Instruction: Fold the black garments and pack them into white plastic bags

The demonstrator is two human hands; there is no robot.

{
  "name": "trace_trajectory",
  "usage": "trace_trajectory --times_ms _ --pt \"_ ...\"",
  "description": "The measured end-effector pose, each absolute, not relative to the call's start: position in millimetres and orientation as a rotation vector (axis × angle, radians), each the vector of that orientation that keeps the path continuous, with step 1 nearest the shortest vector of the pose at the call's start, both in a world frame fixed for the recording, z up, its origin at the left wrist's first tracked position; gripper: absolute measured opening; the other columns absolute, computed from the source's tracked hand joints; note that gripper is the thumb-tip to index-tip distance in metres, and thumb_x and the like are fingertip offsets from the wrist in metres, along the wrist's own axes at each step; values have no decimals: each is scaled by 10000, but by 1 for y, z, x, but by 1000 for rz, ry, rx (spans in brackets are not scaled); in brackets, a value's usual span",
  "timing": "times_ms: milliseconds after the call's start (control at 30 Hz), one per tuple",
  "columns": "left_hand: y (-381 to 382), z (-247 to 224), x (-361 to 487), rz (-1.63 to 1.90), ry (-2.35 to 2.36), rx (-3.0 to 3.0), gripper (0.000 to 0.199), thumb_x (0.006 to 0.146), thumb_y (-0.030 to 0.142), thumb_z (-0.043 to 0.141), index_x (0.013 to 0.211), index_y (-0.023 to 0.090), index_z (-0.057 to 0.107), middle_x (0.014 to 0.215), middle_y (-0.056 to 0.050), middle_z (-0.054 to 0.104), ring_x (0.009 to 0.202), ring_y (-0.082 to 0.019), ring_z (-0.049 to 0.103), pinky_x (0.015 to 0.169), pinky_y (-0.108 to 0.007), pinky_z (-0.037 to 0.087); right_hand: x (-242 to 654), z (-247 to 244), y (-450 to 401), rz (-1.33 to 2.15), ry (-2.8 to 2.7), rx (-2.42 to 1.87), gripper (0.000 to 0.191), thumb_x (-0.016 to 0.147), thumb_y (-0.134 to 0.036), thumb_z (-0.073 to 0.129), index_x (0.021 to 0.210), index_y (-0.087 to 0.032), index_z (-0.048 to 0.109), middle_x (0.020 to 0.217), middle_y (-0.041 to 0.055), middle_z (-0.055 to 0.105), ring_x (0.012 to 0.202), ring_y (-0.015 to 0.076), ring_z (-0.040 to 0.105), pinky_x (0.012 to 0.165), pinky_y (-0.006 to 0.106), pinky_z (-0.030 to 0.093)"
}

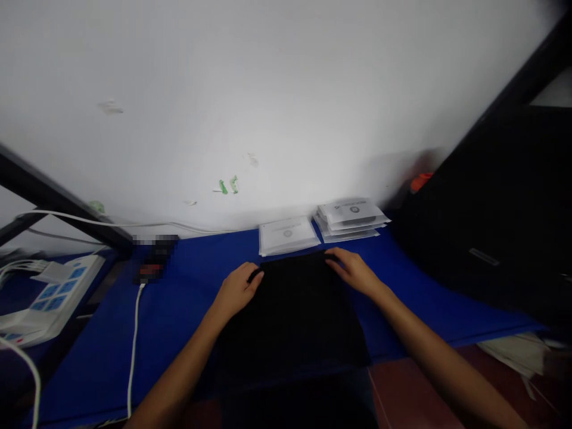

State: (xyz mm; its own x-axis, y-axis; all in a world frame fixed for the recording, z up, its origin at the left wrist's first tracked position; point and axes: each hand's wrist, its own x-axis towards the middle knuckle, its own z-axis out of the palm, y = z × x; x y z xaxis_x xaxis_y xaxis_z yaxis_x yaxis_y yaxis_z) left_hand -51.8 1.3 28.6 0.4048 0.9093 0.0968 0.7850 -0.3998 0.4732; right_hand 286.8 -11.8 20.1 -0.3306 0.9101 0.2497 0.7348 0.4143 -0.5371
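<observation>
A piece of black cloth lies over the blue table surface and reaches past its front edge; what kind of article it is I cannot make out. My left hand pinches its far left corner between thumb and fingers. At the far right corner, my right hand grips the cloth the same way. The far edge runs fairly straight between both hands. Just beyond it lie a flat white printed packet and, to the right, a stack of similar packets.
A white power strip with blue sockets is at the left. Near it lies a dark, pixelated device with a white cable plugged in. A large black bag-like object fills the right side. A white wall stands behind.
</observation>
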Motion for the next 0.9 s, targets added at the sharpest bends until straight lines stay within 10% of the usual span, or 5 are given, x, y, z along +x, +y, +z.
trace_trajectory --times_ms 267,500,900 --pt "1 16 -43 574 1666 2485 351 959 354 497 1269 191 494 1256 -134 517 1108 -268 569 768 -348 541 264 15 9 62 -2178 -1756 381 914 -186 552 1284 -131 482 1205 195 590 1127 324 578 882 425 517" --pt "-24 19 -71 370 1311 2534 309 896 492 607 994 199 617 991 -56 609 920 -233 589 838 -388 501 262 17 -37 232 -2411 -1396 276 919 -361 609 1125 -178 598 1041 112 622 966 274 603 845 438 532" --pt "-41 37 -60 384 1252 2550 229 1001 323 424 887 195 576 890 -49 625 820 -204 570 744 -329 450 279 25 -41 550 -2411 -1285 65 942 -199 560 984 -179 606 1147 103 643 1049 228 609 909 384 493"
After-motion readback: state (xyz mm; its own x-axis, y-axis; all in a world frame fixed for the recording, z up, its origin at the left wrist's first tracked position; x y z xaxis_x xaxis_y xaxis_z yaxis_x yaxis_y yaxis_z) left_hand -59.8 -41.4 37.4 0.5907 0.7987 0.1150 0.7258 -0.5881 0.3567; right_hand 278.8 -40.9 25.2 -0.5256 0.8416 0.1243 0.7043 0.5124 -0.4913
